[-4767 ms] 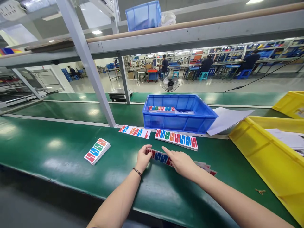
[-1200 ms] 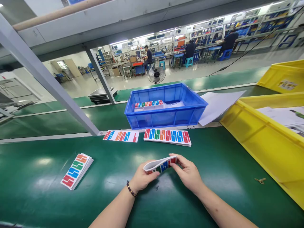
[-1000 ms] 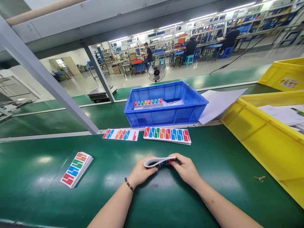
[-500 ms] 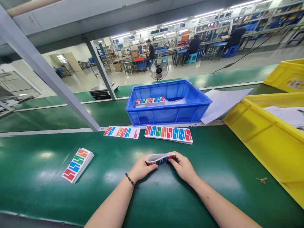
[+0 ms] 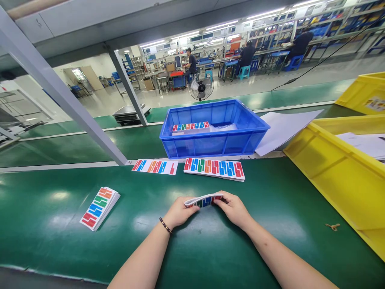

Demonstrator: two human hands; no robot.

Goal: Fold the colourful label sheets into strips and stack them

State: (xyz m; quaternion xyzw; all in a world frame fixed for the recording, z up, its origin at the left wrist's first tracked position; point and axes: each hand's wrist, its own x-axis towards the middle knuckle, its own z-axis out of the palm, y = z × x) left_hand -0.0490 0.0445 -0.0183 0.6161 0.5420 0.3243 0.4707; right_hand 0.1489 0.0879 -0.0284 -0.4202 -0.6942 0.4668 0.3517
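Note:
A stack of printed label sheets (image 5: pixel 206 201) is bent between my two hands, above the green work surface (image 5: pixel 192 249). My left hand (image 5: pixel 180 210) grips its left end, thumb in front and fingers behind. On the right end my right hand (image 5: pixel 231 206) closes the same way. Beyond my hands lies a longer stack of label strips (image 5: pixel 214 168) with red, blue, green and orange marks. To its left rests a label sheet with gaps in its row (image 5: pixel 155 166). A shorter stack of label cards (image 5: pixel 100 208) sits tilted at the left.
A blue bin (image 5: pixel 215 144) holding printed strips stands at the back. White paper (image 5: pixel 285 130) leans beside it. A yellow bin (image 5: pixel 333 180) with papers borders the right, near a tan rubber band (image 5: pixel 332 227). A grey post (image 5: pixel 63 88) rises at left; a fan (image 5: pixel 201 86) stands beyond.
Earlier my right hand lay over spread sheets on the surface; now both hands hold the stack by its ends. The bend in it has flattened over the last second.

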